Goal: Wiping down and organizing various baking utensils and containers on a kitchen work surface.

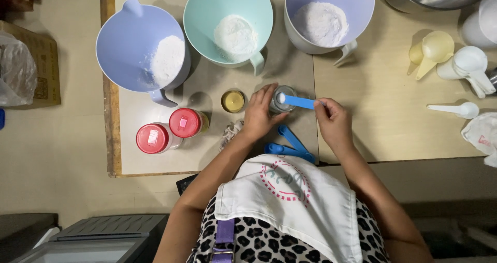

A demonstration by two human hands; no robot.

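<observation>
Left hand (257,119): centre of frame, fingers curled and clamped around a small clear jar (282,100) standing on the table (383,118).
Right hand (334,122): just right of centre, fingertips pinched together on the handle of a blue plastic measuring spoon (297,101); its bowl, heaped with white powder, sits over the jar mouth.
Spare spoons (289,145): blue plastic, lower centre, lying by the table edge below the jar.
Bowls: three smooth plastic mixing bowls with handles across the top, lavender (135,48), mint (228,22), lavender (329,14), each holding white powder.
Jars: two red-lidded (170,130), left of centre; one yellow lid (233,101) beside the left hand.
Scoops (450,61): pale yellow and white, upper right.
</observation>
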